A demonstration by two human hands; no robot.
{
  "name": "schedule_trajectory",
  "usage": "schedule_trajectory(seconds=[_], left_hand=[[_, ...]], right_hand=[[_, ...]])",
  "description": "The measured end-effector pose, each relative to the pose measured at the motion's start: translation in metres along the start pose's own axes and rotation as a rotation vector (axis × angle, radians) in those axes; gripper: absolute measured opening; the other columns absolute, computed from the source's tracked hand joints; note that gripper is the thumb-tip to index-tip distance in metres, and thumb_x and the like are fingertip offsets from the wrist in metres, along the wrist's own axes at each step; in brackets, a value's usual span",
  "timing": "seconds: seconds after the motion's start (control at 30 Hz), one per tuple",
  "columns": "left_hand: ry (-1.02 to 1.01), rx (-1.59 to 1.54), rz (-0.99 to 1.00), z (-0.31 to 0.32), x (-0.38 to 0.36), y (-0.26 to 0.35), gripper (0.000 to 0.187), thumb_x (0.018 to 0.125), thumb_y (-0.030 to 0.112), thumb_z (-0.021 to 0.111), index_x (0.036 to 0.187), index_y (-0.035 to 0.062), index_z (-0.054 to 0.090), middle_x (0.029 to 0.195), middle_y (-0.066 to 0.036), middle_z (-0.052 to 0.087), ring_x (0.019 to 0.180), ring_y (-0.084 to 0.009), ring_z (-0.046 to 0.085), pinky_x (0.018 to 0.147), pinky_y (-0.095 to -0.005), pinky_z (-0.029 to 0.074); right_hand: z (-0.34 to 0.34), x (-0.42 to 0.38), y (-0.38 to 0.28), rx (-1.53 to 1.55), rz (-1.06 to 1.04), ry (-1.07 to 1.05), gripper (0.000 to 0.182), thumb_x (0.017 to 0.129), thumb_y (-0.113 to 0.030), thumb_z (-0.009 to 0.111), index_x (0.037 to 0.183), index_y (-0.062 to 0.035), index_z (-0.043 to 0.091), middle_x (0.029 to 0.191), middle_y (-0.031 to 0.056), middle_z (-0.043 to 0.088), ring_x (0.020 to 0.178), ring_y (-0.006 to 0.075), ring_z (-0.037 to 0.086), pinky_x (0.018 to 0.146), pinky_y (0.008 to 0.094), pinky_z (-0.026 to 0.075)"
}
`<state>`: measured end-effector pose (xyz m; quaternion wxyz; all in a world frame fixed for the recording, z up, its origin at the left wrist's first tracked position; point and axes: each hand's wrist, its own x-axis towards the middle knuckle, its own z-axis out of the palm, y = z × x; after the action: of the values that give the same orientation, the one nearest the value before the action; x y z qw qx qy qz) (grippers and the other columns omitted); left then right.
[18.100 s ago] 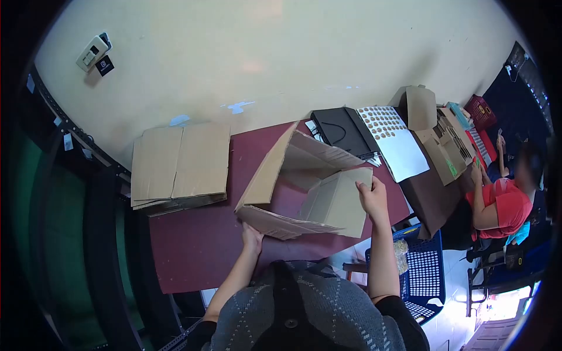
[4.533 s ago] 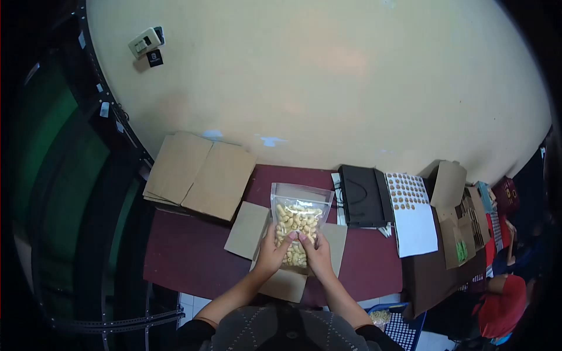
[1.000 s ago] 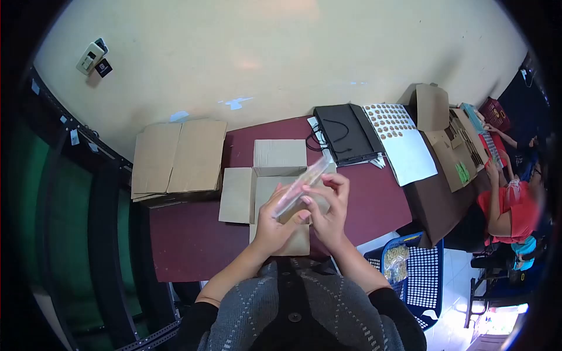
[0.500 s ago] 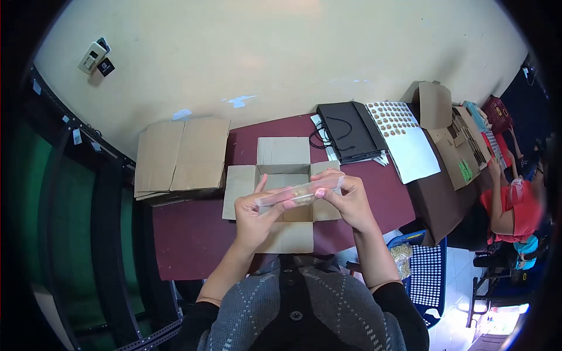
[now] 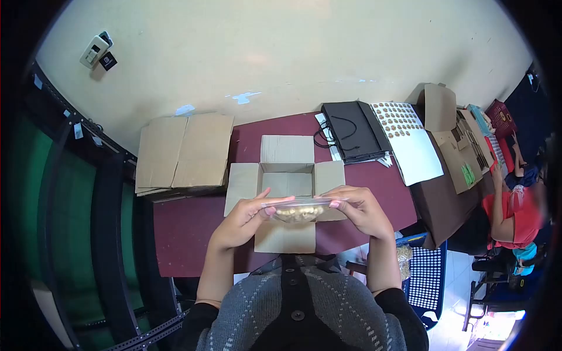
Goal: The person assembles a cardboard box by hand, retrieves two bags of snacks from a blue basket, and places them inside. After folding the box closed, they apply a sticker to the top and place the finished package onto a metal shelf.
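Observation:
A clear plastic bag (image 5: 300,213) with pale, lumpy pieces in it hangs between my hands. Its top edge is pinched at the left end by my left hand (image 5: 241,221) and at the right end by my right hand (image 5: 364,212). What the pieces are I cannot make out. Under and beyond the bag stands an open cardboard box (image 5: 287,150), its flaps folded outward. The bag and my fingers hide part of the box's inside and its near wall.
Flattened cardboard boxes (image 5: 184,152) are stacked at the left on the maroon table (image 5: 193,245). Black paper bags (image 5: 356,131) and a sticker sheet (image 5: 418,161) lie to the right. A blue basket (image 5: 426,281) holds another filled bag (image 5: 404,261). A person in red (image 5: 512,216) sits at far right.
Both hands have come down slightly toward me, and the bag has tipped from nearly flat to hanging, showing its contents. My grip stays on both ends.

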<state>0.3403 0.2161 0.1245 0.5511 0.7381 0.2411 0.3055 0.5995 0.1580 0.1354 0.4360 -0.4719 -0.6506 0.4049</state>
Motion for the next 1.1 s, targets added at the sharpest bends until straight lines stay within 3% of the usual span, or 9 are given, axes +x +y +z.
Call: schedule_trajectory(seconds=[0.17, 0.2, 0.33, 0.47, 0.57, 0.63, 0.7, 0.87, 1.1], left_hand=[[0.224, -0.038, -0.022, -0.002, -0.001, -0.016, 0.025, 0.092, 0.015, 0.054, 0.112, 0.0051, 0.065, 0.097, -0.006, 0.070, 0.087, -0.0110, 0.064, 0.114, -0.0428, 0.016], [0.293, -0.034, 0.013, -0.001, -0.002, -0.021, 0.016, 0.089, 0.010, 0.060, 0.101, 0.0023, 0.067, 0.093, -0.006, 0.069, 0.082, -0.0086, 0.062, 0.107, -0.0373, 0.031], [0.488, -0.257, 0.110, 0.006, 0.004, -0.032, 0.002, 0.087, -0.001, 0.060, 0.085, -0.0007, 0.060, 0.088, -0.008, 0.068, 0.083, -0.0110, 0.063, 0.078, -0.0232, 0.047], [0.543, -0.224, 0.139, 0.005, 0.010, -0.037, 0.007, 0.091, 0.003, 0.057, 0.093, -0.0023, 0.061, 0.087, -0.009, 0.068, 0.083, -0.0129, 0.064, 0.082, -0.0256, 0.047], [0.510, -0.305, -0.036, 0.001, 0.014, -0.041, 0.025, 0.093, 0.012, 0.055, 0.113, -0.0028, 0.055, 0.104, -0.013, 0.064, 0.101, -0.0191, 0.061, 0.092, -0.0309, 0.044], [0.593, -0.103, 0.168, 0.007, 0.016, -0.043, 0.054, 0.092, 0.024, 0.058, 0.135, -0.0013, 0.037, 0.129, -0.016, 0.049, 0.123, -0.0260, 0.045, 0.103, -0.0379, 0.034], [0.347, 0.096, 0.037, 0.019, 0.007, -0.051, 0.093, 0.074, 0.038, 0.075, 0.143, 0.0055, 0.023, 0.145, -0.017, 0.026, 0.133, -0.0311, 0.029, 0.109, -0.0426, 0.026], [0.346, 0.251, -0.064, 0.073, 0.019, -0.078, 0.094, 0.071, 0.020, 0.077, 0.145, 0.0090, 0.020, 0.141, -0.019, 0.030, 0.132, -0.0309, 0.032, 0.107, -0.0396, 0.030], [0.287, -0.937, -0.431, 0.047, 0.007, -0.194, 0.061, 0.084, 0.007, 0.047, 0.141, 0.0082, 0.025, 0.131, -0.016, 0.045, 0.114, -0.0272, 0.054, 0.096, -0.0375, 0.045]], right_hand=[[0.008, 0.000, 0.002, 0.008, -0.015, 0.180, 0.010, 0.077, -0.005, 0.069, 0.085, 0.0007, 0.071, 0.082, 0.0118, 0.068, 0.081, 0.0196, 0.062, 0.075, 0.0302, 0.048], [0.009, 0.001, 0.001, -0.001, -0.003, 0.236, 0.007, 0.075, -0.003, 0.069, 0.081, 0.0007, 0.071, 0.079, 0.0109, 0.068, 0.079, 0.0181, 0.061, 0.073, 0.0291, 0.047], [0.016, 0.005, 0.009, 0.002, -0.054, 0.336, 0.001, 0.076, 0.001, 0.069, 0.076, 0.0024, 0.069, 0.074, 0.0092, 0.066, 0.072, 0.0145, 0.059, 0.067, 0.0256, 0.045], [0.025, 0.011, 0.014, 0.083, -0.022, 0.387, 0.007, 0.080, -0.004, 0.068, 0.078, 0.0024, 0.067, 0.073, 0.0074, 0.064, 0.068, 0.0107, 0.060, 0.062, 0.0229, 0.045], [0.028, 0.015, 0.023, 0.083, -0.004, 0.421, 0.011, 0.084, -0.009, 0.068, 0.081, 0.0017, 0.067, 0.072, 0.0040, 0.062, 0.065, 0.0067, 0.059, 0.057, 0.0198, 0.044], [0.032, 0.018, 0.025, 0.179, 0.045, 0.627, 0.012, 0.087, -0.008, 0.065, 0.081, 0.0028, 0.066, 0.073, 0.0037, 0.061, 0.065, 0.0054, 0.058, 0.057, 0.0189, 0.044], [0.035, 0.020, 0.032, 0.195, 0.028, 0.630, 0.012, 0.088, -0.007, 0.062, 0.084, 0.0034, 0.065, 0.078, 0.0033, 0.062, 0.067, 0.0043, 0.058, 0.055, 0.0184, 0.043], [0.061, 0.040, 0.054, 0.448, 0.104, 0.524, 0.017, 0.093, -0.012, 0.056, 0.093, 0.0032, 0.064, 0.085, 0.0051, 0.063, 0.076, 0.0082, 0.059, 0.059, 0.0213, 0.050], [0.073, 0.042, 0.144, 0.290, 0.373, 0.280, 0.048, 0.096, -0.027, 0.051, 0.135, -0.0009, 0.041, 0.118, 0.0126, 0.056, 0.108, 0.0151, 0.052, 0.095, 0.0268, 0.039]])
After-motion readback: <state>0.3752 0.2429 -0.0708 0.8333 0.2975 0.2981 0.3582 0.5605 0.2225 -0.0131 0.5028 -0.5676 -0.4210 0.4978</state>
